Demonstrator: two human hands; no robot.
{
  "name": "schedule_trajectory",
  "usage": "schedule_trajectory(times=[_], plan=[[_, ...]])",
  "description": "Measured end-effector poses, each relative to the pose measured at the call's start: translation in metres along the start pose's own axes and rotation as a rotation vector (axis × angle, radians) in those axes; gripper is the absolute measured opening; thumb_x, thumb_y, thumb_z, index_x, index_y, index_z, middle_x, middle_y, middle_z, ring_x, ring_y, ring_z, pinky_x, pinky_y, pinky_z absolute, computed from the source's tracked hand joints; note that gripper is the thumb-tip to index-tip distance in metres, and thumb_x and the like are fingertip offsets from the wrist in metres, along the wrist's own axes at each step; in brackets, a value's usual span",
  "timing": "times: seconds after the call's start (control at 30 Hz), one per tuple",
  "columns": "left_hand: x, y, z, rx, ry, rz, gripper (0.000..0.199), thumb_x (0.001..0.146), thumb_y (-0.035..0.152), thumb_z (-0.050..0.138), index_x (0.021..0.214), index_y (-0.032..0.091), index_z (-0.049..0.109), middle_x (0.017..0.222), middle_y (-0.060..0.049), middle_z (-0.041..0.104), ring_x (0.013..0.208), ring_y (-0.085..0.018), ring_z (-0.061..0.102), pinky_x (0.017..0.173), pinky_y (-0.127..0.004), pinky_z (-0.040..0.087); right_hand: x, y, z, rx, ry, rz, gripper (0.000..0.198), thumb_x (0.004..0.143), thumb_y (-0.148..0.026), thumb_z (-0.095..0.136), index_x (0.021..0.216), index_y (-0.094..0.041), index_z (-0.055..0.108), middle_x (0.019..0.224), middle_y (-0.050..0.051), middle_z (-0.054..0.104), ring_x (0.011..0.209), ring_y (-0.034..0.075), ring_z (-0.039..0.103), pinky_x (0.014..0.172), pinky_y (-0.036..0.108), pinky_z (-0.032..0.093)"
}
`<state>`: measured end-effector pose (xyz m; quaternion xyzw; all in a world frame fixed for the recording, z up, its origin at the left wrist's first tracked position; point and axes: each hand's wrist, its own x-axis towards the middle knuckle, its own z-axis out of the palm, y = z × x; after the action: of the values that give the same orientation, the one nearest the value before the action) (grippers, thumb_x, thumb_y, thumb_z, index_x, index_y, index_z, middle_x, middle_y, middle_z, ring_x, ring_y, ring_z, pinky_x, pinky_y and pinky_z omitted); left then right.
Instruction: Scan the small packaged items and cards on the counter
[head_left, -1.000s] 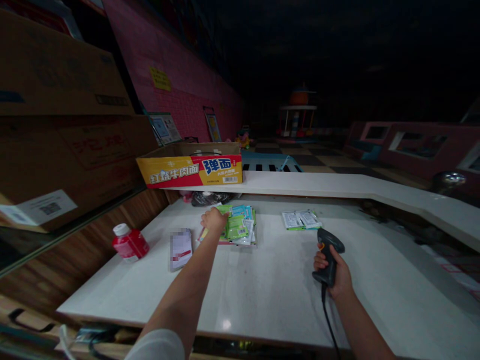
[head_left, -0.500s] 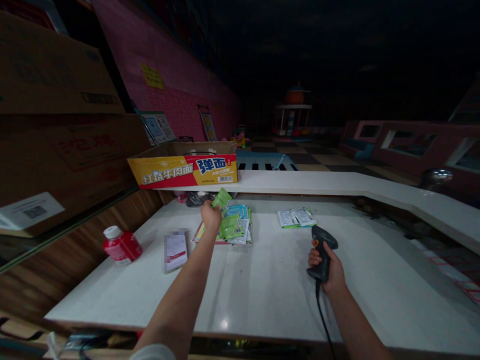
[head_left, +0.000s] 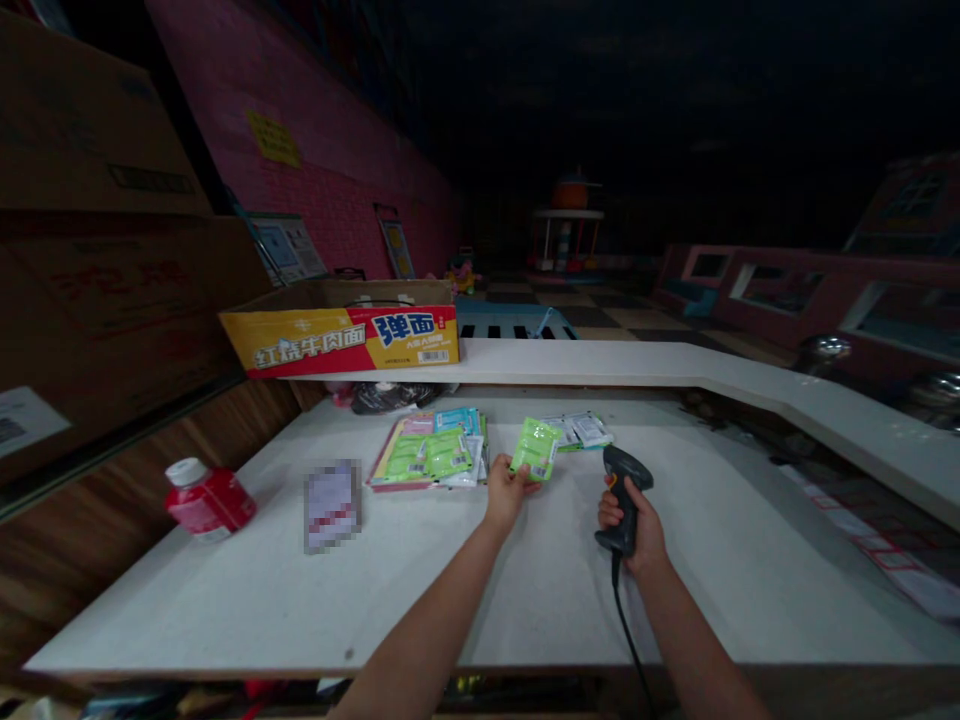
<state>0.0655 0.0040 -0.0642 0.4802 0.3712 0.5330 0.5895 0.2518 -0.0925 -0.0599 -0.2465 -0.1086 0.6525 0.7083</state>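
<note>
With our left hand [head_left: 510,492] we pinch a green packet [head_left: 535,445] between close-set fingers, just left of the black scanner [head_left: 627,468], whose handle our right hand [head_left: 643,530] grips with wrapped fingers. Farther left of the scanner, we see a packet pile [head_left: 427,455] and a red bottle [head_left: 214,502] on the white counter [head_left: 300,610]; the pale packets [head_left: 591,430] lie just behind the scanner, partly covered by the green one.

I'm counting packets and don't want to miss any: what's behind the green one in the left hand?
White-and-green packets lie on the counter behind the green packet, which partly covers them; what it hides there cannot be seen.
</note>
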Motion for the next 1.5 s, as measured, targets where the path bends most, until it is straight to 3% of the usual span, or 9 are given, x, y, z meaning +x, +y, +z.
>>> schedule_trajectory(times=[0.23, 0.4, 0.63, 0.9, 1.03, 1.23, 1.5], plan=[[0.012, -0.023, -0.007, 0.026, 0.085, 0.120, 0.050, 0.076, 0.066, 0.057, 0.092, 0.022, 0.038, 0.099, -0.006, 0.062, 0.084, -0.020, 0.068, 0.071, -0.039, 0.060, -0.006, 0.004, 0.007, -0.086, 0.037, -0.018, 0.036, 0.068, -0.036, 0.080, 0.091, -0.015, 0.062, 0.055, -0.007, 0.050, 0.039, 0.004, 0.040, 0.036, 0.013, 0.034], [0.016, -0.028, -0.008, 0.018, 0.099, 0.164, 0.055, 0.078, 0.069, 0.053, 0.101, 0.021, 0.043, 0.110, -0.010, 0.061, 0.094, -0.022, 0.067, 0.079, -0.040, 0.059, -0.017, 0.012, 0.020, -0.312, 0.117, -0.012, 0.043, 0.070, -0.047, 0.078, 0.094, -0.015, 0.061, 0.052, -0.006, 0.052, 0.036, 0.006, 0.043, 0.033, 0.016, 0.033], [0.015, -0.026, -0.007, -0.080, 0.073, 0.182, 0.052, 0.080, 0.062, 0.058, 0.110, 0.020, 0.050, 0.111, -0.010, 0.061, 0.095, -0.022, 0.066, 0.079, -0.039, 0.059, -0.053, 0.027, 0.051, -0.608, 0.093, 0.021, 0.046, 0.071, -0.057, 0.074, 0.090, -0.017, 0.060, 0.049, -0.004, 0.055, 0.033, 0.009, 0.046, 0.031, 0.019, 0.035], [0.017, -0.026, -0.005, -0.094, 0.102, 0.150, 0.039, 0.082, 0.045, 0.061, 0.109, 0.019, 0.052, 0.110, -0.011, 0.061, 0.091, -0.021, 0.066, 0.080, -0.041, 0.059, -0.070, 0.030, 0.073, -0.672, 0.124, 0.026, 0.047, 0.069, -0.061, 0.073, 0.082, -0.019, 0.056, 0.046, -0.006, 0.054, 0.031, 0.008, 0.044, 0.029, 0.018, 0.034], [0.017, -0.023, -0.004, -0.071, 0.127, 0.143, 0.034, 0.083, 0.041, 0.059, 0.108, 0.019, 0.053, 0.109, -0.011, 0.061, 0.093, -0.022, 0.066, 0.079, -0.042, 0.060, -0.070, 0.030, 0.073, -0.669, 0.110, 0.027, 0.048, 0.068, -0.062, 0.073, 0.081, -0.019, 0.055, 0.046, -0.006, 0.054, 0.031, 0.008, 0.044, 0.030, 0.018, 0.034], [0.015, -0.025, -0.004, -0.093, 0.099, 0.180, 0.047, 0.079, 0.058, 0.062, 0.105, 0.020, 0.051, 0.108, -0.009, 0.061, 0.091, -0.020, 0.065, 0.075, -0.036, 0.060, -0.064, 0.031, 0.063, -0.627, 0.090, 0.029, 0.048, 0.070, -0.062, 0.072, 0.085, -0.019, 0.056, 0.048, -0.006, 0.055, 0.033, 0.009, 0.045, 0.031, 0.019, 0.035], [0.012, -0.020, -0.005, -0.085, 0.090, 0.110, 0.054, 0.071, 0.065, 0.066, 0.094, 0.020, 0.046, 0.090, -0.003, 0.061, 0.075, -0.017, 0.066, 0.067, -0.036, 0.060, -0.021, 0.007, 0.027, -0.395, 0.102, 0.028, 0.046, 0.067, -0.055, 0.077, 0.086, -0.017, 0.059, 0.050, -0.005, 0.053, 0.035, 0.006, 0.042, 0.032, 0.016, 0.032]])
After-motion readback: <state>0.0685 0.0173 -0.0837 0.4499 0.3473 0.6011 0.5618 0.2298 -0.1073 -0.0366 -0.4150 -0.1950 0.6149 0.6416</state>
